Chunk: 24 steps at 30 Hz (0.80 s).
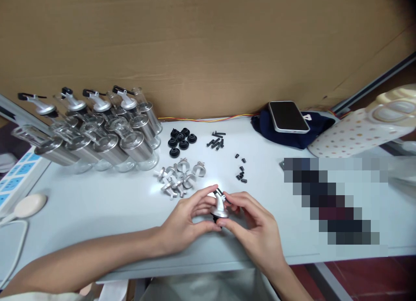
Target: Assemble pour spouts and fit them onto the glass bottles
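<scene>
A silver pour spout (220,204) with a black base and a black lever on top stands between my hands, over the front part of the table. My left hand (191,214) grips it from the left, thumb at the black base and index finger up by the lever. From the right, my right hand (253,223) holds the same spout, fingers near the lever and thumb low at the base. Loose silver spout heads (178,177) lie just beyond my left hand. Behind them are black ribbed stoppers (180,137). Small black caps (242,174) and thin black levers (216,142) are scattered further right.
Several glass-and-steel bottles (107,147) crowd the back left, some topped with spouts. A power strip (19,175) and a white plug (30,205) with its cable lie left. A phone (288,116) rests on a dark blue cap (260,123). A dotted bottle (351,132) leans right; a pixelated patch covers the area below.
</scene>
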Available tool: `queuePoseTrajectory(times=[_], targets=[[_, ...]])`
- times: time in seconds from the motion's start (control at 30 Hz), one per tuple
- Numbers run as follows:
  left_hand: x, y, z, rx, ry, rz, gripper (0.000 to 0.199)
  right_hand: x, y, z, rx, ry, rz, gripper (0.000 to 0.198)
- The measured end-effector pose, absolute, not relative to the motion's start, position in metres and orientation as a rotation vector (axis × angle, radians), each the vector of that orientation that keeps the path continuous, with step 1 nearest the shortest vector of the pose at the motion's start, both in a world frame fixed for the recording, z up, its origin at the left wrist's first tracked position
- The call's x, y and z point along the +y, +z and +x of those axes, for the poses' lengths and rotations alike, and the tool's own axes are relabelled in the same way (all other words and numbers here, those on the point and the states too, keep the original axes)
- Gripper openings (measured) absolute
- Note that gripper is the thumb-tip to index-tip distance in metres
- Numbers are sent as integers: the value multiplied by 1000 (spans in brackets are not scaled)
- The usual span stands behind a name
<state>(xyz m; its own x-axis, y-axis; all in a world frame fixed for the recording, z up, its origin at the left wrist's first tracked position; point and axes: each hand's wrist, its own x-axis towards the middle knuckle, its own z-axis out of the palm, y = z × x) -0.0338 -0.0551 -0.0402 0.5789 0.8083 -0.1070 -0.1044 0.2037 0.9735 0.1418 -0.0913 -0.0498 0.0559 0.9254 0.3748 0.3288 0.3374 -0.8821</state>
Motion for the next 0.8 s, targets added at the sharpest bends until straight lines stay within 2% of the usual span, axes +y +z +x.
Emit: queuePoseTrajectory(times=[0.33, 0.5, 0.6, 0.8], targets=[[-57, -36, -32, 734, 748, 1135, 59, -94, -47, 139, -1483, 626, -1185, 26], [-58, -36, -34, 731, 870, 1163, 39, -97, -51, 141, -1482, 596, -1148, 39], [-57, -36, -35, 761, 899, 1171, 31, -96, -50, 142, -1547, 603, -1133, 38], [-56, -34, -36, 754, 840, 1279, 34, -94, -47, 142, -1564, 554, -1163, 28]])
